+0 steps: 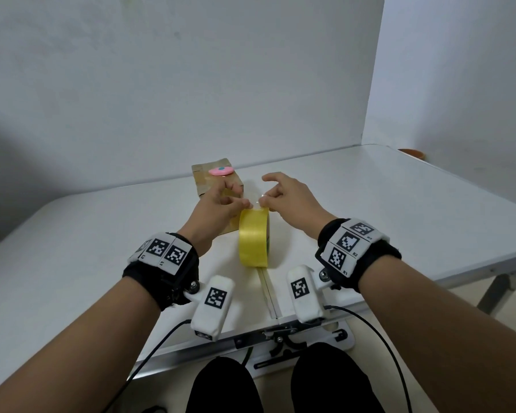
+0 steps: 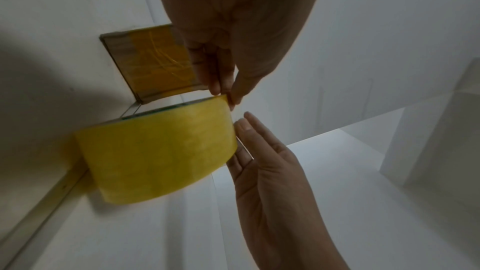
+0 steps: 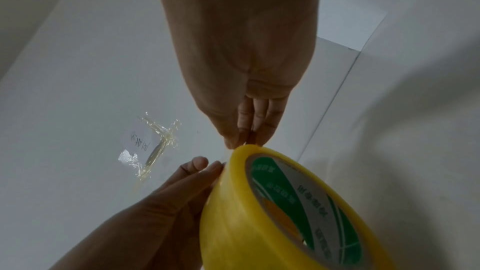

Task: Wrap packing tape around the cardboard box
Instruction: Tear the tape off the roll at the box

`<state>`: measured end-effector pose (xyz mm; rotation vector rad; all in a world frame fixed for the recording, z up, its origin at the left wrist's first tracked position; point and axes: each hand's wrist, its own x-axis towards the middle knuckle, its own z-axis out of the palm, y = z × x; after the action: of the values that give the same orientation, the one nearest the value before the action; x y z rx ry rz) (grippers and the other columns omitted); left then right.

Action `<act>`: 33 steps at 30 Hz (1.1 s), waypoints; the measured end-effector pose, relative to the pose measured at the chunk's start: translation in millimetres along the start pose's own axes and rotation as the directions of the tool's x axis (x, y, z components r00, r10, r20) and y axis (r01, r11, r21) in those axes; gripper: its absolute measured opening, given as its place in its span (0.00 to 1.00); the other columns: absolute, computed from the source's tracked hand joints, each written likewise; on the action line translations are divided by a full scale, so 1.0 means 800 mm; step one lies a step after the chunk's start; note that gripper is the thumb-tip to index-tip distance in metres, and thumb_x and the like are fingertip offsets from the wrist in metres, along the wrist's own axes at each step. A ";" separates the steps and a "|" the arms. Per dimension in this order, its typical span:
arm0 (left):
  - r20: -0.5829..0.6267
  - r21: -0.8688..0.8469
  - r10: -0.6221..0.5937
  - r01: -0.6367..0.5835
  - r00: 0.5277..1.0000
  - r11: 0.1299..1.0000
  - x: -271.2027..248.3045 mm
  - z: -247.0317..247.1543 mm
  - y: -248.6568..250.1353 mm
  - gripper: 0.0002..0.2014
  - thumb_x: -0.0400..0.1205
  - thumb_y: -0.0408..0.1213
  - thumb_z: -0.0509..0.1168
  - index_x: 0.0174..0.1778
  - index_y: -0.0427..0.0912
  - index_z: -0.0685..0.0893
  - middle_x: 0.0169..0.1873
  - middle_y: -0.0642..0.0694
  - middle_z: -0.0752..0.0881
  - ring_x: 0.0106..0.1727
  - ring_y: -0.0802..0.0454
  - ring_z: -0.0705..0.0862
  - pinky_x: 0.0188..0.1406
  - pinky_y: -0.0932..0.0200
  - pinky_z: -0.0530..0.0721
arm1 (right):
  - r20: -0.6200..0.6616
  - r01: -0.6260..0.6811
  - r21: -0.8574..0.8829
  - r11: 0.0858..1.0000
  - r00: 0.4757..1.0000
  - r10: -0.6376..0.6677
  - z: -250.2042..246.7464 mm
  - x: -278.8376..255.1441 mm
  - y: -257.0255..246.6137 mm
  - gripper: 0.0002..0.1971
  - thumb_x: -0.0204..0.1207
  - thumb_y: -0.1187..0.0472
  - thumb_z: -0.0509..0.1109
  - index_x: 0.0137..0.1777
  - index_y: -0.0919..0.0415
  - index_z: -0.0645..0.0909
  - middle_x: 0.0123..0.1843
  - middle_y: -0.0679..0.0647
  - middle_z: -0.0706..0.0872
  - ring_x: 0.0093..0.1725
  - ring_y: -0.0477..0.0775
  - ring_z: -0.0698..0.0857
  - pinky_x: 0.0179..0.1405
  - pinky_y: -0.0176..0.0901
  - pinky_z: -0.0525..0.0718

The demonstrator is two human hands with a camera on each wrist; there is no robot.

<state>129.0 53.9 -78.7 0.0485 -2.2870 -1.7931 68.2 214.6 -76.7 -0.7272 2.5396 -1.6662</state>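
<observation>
A yellow tape roll (image 1: 253,239) stands on edge mid-table, also seen in the left wrist view (image 2: 155,151) and the right wrist view (image 3: 246,213). Just behind it lies the cardboard box (image 1: 201,181), whose face (image 2: 155,63) carries yellowish tape. My left hand (image 1: 248,205) pinches the roll's top rim with thumb and fingertips (image 2: 226,93). My right hand (image 1: 262,201) meets it there from the right, its fingertips (image 3: 246,141) pinched together on the tape end at the top of the roll. A thin glint of tape shows between the two hands.
A pink oval object (image 1: 220,171) with a blue dot rests on the box. A crumpled tape scrap with a paper note (image 3: 148,145) appears in the right wrist view. The white folding table (image 1: 399,204) has a centre seam (image 1: 268,293); walls stand close behind and to the right.
</observation>
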 end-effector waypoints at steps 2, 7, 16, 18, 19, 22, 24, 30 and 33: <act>-0.008 0.002 -0.007 0.007 1.000 1.000 0.000 0.000 -0.001 0.06 0.81 0.31 0.69 0.51 0.41 0.81 0.41 0.45 0.89 0.40 0.55 0.88 0.44 0.59 0.86 | 0.000 -0.014 0.032 0.999 1.000 0.014 -0.002 -0.001 0.002 0.20 0.76 0.61 0.72 0.67 0.56 0.75 0.53 0.62 0.90 0.55 0.58 0.88 0.44 0.38 0.81; -0.023 0.044 0.000 0.001 1.000 0.999 -0.002 0.002 0.004 0.08 0.81 0.33 0.70 0.55 0.41 0.89 0.43 0.47 0.90 0.45 0.53 0.86 0.50 0.58 0.84 | -0.032 0.034 0.031 0.999 0.999 -0.033 0.000 -0.006 0.005 0.04 0.76 0.62 0.71 0.48 0.55 0.79 0.44 0.55 0.87 0.46 0.56 0.86 0.48 0.48 0.86; -0.103 0.278 0.031 -0.001 0.994 0.961 0.005 0.000 0.003 0.09 0.78 0.40 0.73 0.54 0.49 0.92 0.49 0.53 0.91 0.51 0.59 0.86 0.48 0.67 0.79 | -0.010 0.062 -0.020 0.998 0.998 -0.063 0.000 -0.014 0.001 0.08 0.74 0.64 0.72 0.53 0.61 0.87 0.42 0.51 0.86 0.44 0.46 0.83 0.46 0.30 0.79; -0.126 0.315 0.040 0.002 0.991 0.949 0.005 0.002 0.006 0.09 0.77 0.41 0.73 0.52 0.49 0.92 0.48 0.54 0.91 0.49 0.61 0.85 0.44 0.70 0.77 | -0.018 0.068 -0.039 0.997 0.997 -0.069 0.000 -0.015 -0.002 0.09 0.74 0.64 0.73 0.53 0.61 0.88 0.42 0.51 0.86 0.45 0.47 0.84 0.50 0.32 0.80; -0.132 0.334 0.045 0.002 0.990 0.942 0.005 0.002 0.007 0.09 0.77 0.42 0.73 0.52 0.49 0.93 0.47 0.54 0.91 0.48 0.62 0.85 0.41 0.70 0.77 | -0.021 0.071 -0.049 0.996 0.997 -0.072 0.000 -0.014 -0.003 0.09 0.74 0.63 0.73 0.53 0.61 0.88 0.42 0.50 0.86 0.45 0.47 0.84 0.50 0.32 0.80; -0.135 0.381 0.062 -0.006 0.989 0.924 0.004 0.003 0.011 0.08 0.78 0.42 0.72 0.50 0.48 0.93 0.45 0.54 0.91 0.43 0.66 0.83 0.36 0.72 0.74 | -0.017 0.082 -0.091 0.992 0.996 -0.084 0.000 -0.014 -0.005 0.09 0.74 0.63 0.73 0.53 0.61 0.89 0.42 0.48 0.85 0.46 0.46 0.83 0.45 0.25 0.78; -0.133 0.392 0.068 -0.011 0.989 0.920 0.003 0.003 0.014 0.07 0.78 0.41 0.72 0.49 0.47 0.93 0.44 0.53 0.91 0.40 0.67 0.82 0.34 0.73 0.74 | -0.009 0.087 -0.113 0.990 0.996 -0.089 0.000 -0.013 -0.005 0.08 0.74 0.63 0.73 0.53 0.60 0.88 0.41 0.47 0.85 0.45 0.45 0.83 0.42 0.23 0.76; -0.129 0.411 0.075 -0.015 0.989 0.912 -0.001 0.002 0.020 0.06 0.77 0.40 0.73 0.47 0.45 0.93 0.41 0.52 0.91 0.43 0.59 0.86 0.43 0.69 0.78 | 0.000 0.087 -0.115 0.990 0.996 -0.088 0.001 -0.012 -0.006 0.07 0.74 0.64 0.73 0.51 0.62 0.88 0.42 0.50 0.85 0.44 0.46 0.83 0.39 0.24 0.76; -0.094 0.456 0.057 -0.008 0.994 0.890 0.000 0.003 0.022 0.07 0.79 0.42 0.71 0.48 0.45 0.92 0.38 0.54 0.89 0.39 0.63 0.83 0.37 0.71 0.75 | -0.003 0.077 -0.148 0.986 0.997 -0.078 -0.002 -0.012 -0.007 0.06 0.74 0.65 0.73 0.50 0.62 0.88 0.42 0.50 0.85 0.44 0.46 0.82 0.33 0.20 0.74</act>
<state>130.8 60.9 -62.5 0.1782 -2.5578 -1.1680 78.9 217.7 -73.4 -0.8410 2.6970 -1.5164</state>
